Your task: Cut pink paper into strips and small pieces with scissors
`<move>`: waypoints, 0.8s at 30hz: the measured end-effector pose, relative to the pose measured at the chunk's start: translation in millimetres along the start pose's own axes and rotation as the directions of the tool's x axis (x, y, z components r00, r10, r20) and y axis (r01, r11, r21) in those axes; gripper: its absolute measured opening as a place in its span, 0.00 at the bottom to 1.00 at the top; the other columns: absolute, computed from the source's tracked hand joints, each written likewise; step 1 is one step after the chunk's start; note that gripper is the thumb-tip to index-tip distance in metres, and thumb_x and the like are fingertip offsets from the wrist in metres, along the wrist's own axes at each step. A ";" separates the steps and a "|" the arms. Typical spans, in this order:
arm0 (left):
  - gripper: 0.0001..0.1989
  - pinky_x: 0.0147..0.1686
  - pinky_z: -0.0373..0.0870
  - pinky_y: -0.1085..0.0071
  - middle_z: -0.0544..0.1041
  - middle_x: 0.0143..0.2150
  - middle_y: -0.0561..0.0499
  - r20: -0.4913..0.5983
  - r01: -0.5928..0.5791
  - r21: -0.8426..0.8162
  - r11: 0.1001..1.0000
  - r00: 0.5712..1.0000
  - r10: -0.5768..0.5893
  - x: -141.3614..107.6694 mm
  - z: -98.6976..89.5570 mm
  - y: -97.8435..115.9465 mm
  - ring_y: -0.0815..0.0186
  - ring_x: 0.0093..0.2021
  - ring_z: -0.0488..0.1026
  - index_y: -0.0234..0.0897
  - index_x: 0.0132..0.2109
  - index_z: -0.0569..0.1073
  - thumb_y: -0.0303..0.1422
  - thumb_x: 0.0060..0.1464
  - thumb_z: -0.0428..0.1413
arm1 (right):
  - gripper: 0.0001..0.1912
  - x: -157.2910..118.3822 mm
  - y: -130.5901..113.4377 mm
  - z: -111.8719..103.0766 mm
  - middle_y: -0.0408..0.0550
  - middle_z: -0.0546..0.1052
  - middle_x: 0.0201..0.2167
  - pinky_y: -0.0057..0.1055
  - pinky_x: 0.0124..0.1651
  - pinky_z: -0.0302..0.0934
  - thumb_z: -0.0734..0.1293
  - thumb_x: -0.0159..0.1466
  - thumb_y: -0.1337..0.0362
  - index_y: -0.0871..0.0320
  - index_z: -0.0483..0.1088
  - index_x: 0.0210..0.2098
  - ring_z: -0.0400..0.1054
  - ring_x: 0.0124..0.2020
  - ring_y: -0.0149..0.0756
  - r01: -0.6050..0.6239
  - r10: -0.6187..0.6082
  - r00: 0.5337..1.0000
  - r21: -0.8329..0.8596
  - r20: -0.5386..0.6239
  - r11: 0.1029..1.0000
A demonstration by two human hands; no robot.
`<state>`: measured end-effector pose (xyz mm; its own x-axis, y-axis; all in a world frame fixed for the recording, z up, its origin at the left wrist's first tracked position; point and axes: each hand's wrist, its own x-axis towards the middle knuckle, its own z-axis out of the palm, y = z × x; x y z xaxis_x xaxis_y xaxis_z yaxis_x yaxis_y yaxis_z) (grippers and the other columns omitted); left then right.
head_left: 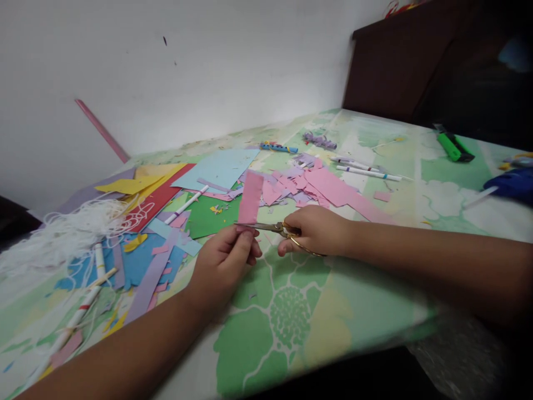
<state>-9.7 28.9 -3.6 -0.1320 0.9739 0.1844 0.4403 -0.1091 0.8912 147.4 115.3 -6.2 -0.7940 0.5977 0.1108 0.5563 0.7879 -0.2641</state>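
Observation:
My left hand (228,256) pinches the near end of a pink paper strip (250,197), which stands up away from me over the table. Gold-handled scissors (277,227) are in my right hand (318,230), with fingers through the loops. Their blades point left and lie across the strip just above my left fingertips. Whether the blades are fully closed is hard to see. Behind the strip lies a heap of pink and purple paper scraps (287,186), with a larger pink piece (333,186) to its right.
White string (83,228) is tangled at the left, near blue paper (139,261) and red paper (160,197). A light blue sheet (220,169) lies farther back. White markers (368,173) and a green cutter (456,146) are at the right. A wall (208,66) borders the table.

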 end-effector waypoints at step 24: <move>0.12 0.17 0.56 0.79 0.66 0.18 0.58 -0.090 0.029 0.096 0.995 0.996 -0.020 -0.6 1.5 0.6 0.76 0.17 0.59 0.37 0.24 0.66 0.36 0.49 0.44 | 0.29 -0.2 -1.9 2.7 0.42 0.62 0.14 0.23 0.20 0.39 0.53 0.44 0.38 0.59 0.63 0.19 0.50 0.17 0.26 -0.021 0.021 0.999 0.000 -0.036 1.000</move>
<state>-8.0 28.6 -3.8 -0.2201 0.9542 0.2026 0.5192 -0.0613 0.8525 145.9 113.3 -8.3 -0.7728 0.6191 0.1398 0.5729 0.7752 -0.2661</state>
